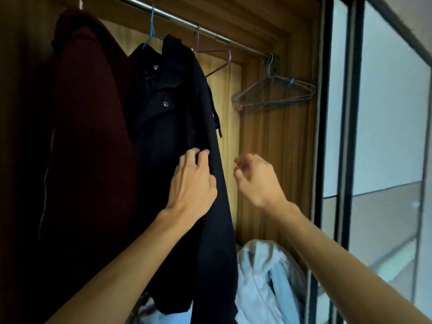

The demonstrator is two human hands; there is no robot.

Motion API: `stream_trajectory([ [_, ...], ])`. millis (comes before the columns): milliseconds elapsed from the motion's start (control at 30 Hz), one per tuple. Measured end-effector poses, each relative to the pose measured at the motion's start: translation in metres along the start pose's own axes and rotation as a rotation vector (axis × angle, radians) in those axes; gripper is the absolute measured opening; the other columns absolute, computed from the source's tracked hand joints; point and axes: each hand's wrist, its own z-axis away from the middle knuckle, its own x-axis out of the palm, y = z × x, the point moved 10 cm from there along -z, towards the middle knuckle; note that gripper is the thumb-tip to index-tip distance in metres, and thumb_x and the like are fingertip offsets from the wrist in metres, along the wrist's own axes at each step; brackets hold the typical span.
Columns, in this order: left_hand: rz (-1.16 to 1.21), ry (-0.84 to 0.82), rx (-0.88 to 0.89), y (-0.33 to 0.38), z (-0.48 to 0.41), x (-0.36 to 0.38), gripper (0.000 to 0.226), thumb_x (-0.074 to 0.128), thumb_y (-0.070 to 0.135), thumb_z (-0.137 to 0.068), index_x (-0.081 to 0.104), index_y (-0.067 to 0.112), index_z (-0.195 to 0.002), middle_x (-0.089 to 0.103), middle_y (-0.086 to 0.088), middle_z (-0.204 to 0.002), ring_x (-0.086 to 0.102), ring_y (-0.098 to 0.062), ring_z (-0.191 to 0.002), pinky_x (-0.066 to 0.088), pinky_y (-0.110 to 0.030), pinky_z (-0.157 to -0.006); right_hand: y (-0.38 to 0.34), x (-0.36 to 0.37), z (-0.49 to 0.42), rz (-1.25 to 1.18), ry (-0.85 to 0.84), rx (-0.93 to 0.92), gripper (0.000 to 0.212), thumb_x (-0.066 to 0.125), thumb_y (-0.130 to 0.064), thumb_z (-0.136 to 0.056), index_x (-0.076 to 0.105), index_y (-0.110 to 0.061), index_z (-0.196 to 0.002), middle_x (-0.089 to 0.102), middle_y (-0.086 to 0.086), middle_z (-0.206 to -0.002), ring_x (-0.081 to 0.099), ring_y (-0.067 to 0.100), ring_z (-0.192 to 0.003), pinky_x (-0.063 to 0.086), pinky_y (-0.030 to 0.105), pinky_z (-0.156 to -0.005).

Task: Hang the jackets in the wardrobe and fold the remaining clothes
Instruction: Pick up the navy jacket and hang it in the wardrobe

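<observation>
A black jacket (177,127) hangs on a blue hanger (152,31) from the metal wardrobe rail (210,35). To its left hangs a dark red jacket (88,113). My left hand (191,183) rests on the black jacket's front, its fingertips bent against the fabric near the right edge. My right hand (254,178) hovers in the air just right of the jacket, fingers loosely curled and holding nothing. A pale blue and white garment (264,277) lies crumpled at the wardrobe's bottom right.
An empty purple hanger (217,59) hangs on the rail beside the black jacket. Several empty wire hangers (273,94) hang at the rail's right end. A dark-framed sliding glass door (346,136) stands at the right, with wooden wardrobe walls behind.
</observation>
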Motion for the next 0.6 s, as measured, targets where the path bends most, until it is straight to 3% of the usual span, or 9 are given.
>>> stream_trajectory([
  [167, 0.037, -0.021, 0.113, 0.081, 0.048, 0.033, 0.046, 0.057, 0.017, -0.086, 0.051, 0.009, -0.131, 0.044, -0.017, -0.136, 0.050, -0.033, -0.116, 0.051, -0.044, -0.090, 0.070, -0.025, 0.092, 0.234, -0.219, 0.180, 0.025, 0.054, -0.021, -0.093, 0.063, -0.008, -0.111, 0.063, 0.010, -0.110, 0.063, 0.030, -0.098, 0.052, 0.042, -0.087],
  [333, 0.190, -0.300, 0.142, 0.172, 0.105, 0.096, 0.026, 0.054, 0.020, -0.090, 0.059, 0.013, -0.115, 0.051, -0.009, -0.120, 0.053, -0.029, -0.111, 0.051, -0.041, -0.083, 0.141, -0.109, 0.191, 0.411, -0.330, 0.355, 0.032, 0.054, -0.021, -0.093, 0.063, -0.010, -0.122, 0.063, 0.010, -0.120, 0.063, 0.031, -0.104, 0.053, 0.042, -0.088],
  [600, 0.336, -0.618, 0.367, 0.374, 0.233, 0.148, 0.028, 0.053, 0.030, -0.096, 0.059, 0.017, -0.119, 0.062, -0.005, -0.119, 0.061, -0.028, -0.108, 0.051, -0.037, -0.082, 0.211, -0.302, 0.373, 0.623, -0.414, 0.630, 0.035, 0.057, -0.025, -0.095, 0.061, -0.016, -0.128, 0.063, 0.004, -0.128, 0.063, 0.021, -0.110, 0.053, 0.036, -0.093],
])
